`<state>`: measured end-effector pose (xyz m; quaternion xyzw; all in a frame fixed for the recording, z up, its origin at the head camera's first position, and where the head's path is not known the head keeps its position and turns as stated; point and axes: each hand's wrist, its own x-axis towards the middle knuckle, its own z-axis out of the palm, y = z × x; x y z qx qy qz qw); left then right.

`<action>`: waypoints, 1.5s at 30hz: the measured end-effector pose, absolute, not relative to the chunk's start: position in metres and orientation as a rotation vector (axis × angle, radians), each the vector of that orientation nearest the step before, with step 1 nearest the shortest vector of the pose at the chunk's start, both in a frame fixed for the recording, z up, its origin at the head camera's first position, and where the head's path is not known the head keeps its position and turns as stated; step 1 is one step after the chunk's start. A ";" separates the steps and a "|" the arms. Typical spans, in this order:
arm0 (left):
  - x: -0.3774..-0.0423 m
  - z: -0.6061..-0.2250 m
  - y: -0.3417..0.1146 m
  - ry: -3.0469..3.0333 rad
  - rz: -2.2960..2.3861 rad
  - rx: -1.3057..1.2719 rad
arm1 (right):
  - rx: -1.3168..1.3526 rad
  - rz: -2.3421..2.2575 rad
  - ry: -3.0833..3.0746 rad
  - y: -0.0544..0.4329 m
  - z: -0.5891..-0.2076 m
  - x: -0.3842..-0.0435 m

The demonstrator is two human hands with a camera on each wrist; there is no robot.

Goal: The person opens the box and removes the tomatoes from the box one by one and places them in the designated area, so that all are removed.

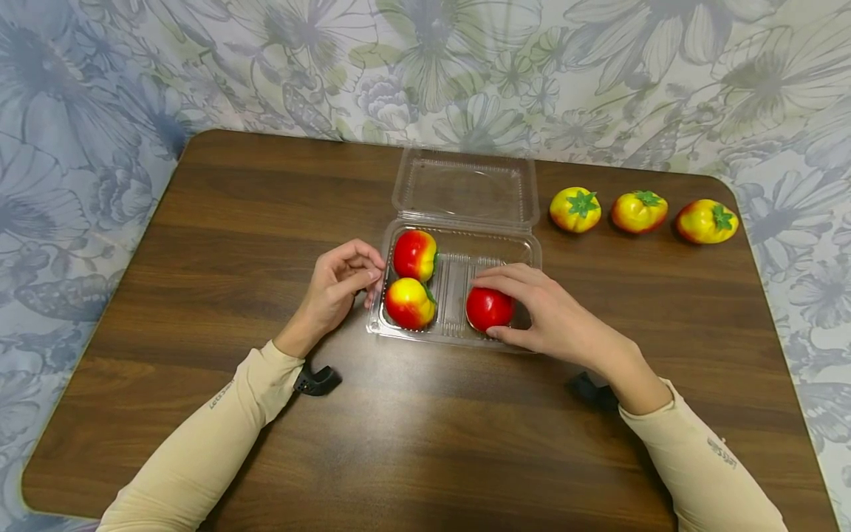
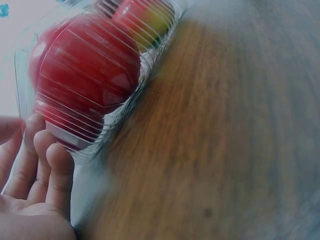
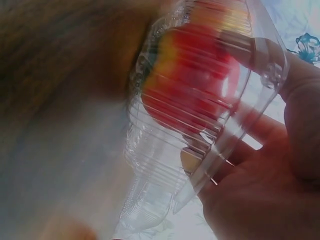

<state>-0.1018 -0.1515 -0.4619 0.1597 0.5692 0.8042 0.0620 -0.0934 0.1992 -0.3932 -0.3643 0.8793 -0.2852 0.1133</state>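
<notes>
A clear plastic clamshell container [image 1: 455, 281] lies with its lid folded back. My right hand [image 1: 548, 314] reaches into its right side and grips a toy fruit [image 1: 489, 309], red side up, fingers on the far side and thumb on the near side. Through the ribbed wall in the right wrist view, the same fruit [image 3: 192, 80] shows red and yellow between the fingers. Two more red-and-yellow toy fruits [image 1: 415, 255] sit in the container's left side. My left hand [image 1: 335, 292] is at the left wall, its loosely bent fingertips [image 2: 60, 155] against or close to the plastic.
Three yellow-and-red toy fruits with green leafy caps [image 1: 575, 209] stand in a row at the back right of the brown wooden table [image 1: 266, 199]. The raised lid [image 1: 467, 185] lies toward the flower-patterned wall [image 1: 465, 74]. A black strap [image 1: 318, 380] is on the left wrist.
</notes>
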 end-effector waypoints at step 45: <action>-0.101 -0.460 -0.151 1.719 2.429 0.454 | -1.081 -1.189 2.737 0.200 -0.390 -0.096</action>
